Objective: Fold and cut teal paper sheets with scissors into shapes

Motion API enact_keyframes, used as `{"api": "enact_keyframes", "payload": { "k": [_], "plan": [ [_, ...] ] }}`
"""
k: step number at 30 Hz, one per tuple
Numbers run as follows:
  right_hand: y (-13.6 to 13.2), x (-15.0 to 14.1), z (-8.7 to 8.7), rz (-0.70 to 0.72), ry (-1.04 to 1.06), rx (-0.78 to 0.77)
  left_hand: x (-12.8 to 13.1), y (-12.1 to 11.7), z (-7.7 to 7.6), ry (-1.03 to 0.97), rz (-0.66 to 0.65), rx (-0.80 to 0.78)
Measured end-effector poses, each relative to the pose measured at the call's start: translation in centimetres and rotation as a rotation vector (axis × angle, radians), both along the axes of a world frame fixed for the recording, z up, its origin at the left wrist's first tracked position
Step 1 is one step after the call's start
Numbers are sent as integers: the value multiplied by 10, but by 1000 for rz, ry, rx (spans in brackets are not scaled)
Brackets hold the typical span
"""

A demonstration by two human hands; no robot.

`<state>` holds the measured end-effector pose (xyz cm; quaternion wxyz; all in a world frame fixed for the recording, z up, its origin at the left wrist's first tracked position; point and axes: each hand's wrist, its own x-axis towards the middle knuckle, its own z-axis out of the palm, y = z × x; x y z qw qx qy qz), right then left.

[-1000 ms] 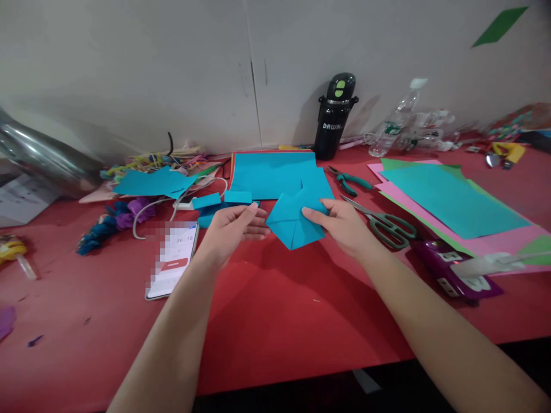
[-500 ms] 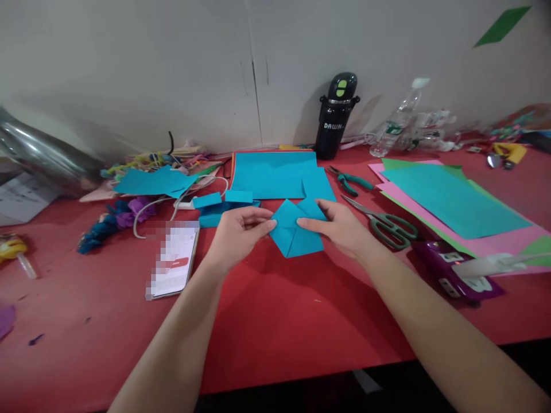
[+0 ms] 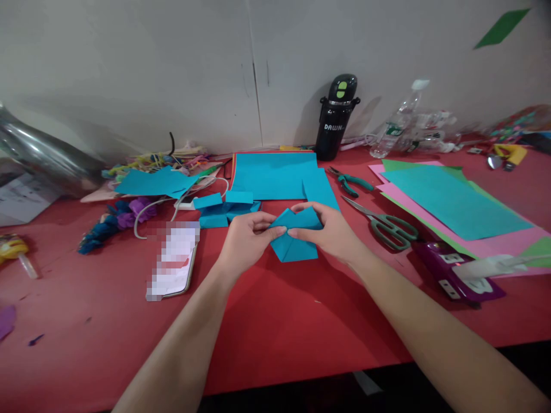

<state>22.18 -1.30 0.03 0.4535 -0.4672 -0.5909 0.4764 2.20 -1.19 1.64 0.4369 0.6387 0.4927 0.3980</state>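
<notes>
A folded piece of blue paper (image 3: 297, 250) is held up between my two hands above the red table. My left hand (image 3: 248, 238) pinches its left side, thumb on the near face. On the right side my right hand (image 3: 329, 229) grips it, with the thumb pressed close to the left thumb. Creases run across the paper's lower part, and its upper edge has a notch. Most of the fingers are hidden behind it. Just past my left hand lies another folded blue paper piece (image 3: 215, 212) with raised flaps.
Blue sheets (image 3: 271, 175) lie beyond my hands. To the right are scissors (image 3: 390, 229), pliers (image 3: 350, 184), a purple power strip (image 3: 451, 272) and coloured paper (image 3: 456, 201). A phone (image 3: 174, 261) lies left. A black bottle (image 3: 336, 123) stands at the wall.
My hands have come closer together, the left moving right and the right moving slightly left. The thumbs now nearly meet on the blue paper, and its upper part has bent.
</notes>
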Motion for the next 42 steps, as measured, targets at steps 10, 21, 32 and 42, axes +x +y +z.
{"api": "enact_keyframes", "payload": {
  "k": [10, 21, 32, 42],
  "plan": [
    [0, 5, 1, -7, -46, 73, -5, 0, 2, 8, -29, 74],
    [-6, 7, 4, 69, -123, 522, -8, -1, 7, 80, -78, 351],
    [-4, 8, -1, -77, -292, 685, -2, -4, 10, -159, 78, 180],
    [-6, 7, 3, -141, -286, 669, 2, -1, 4, -575, 78, -284]
  ]
}}
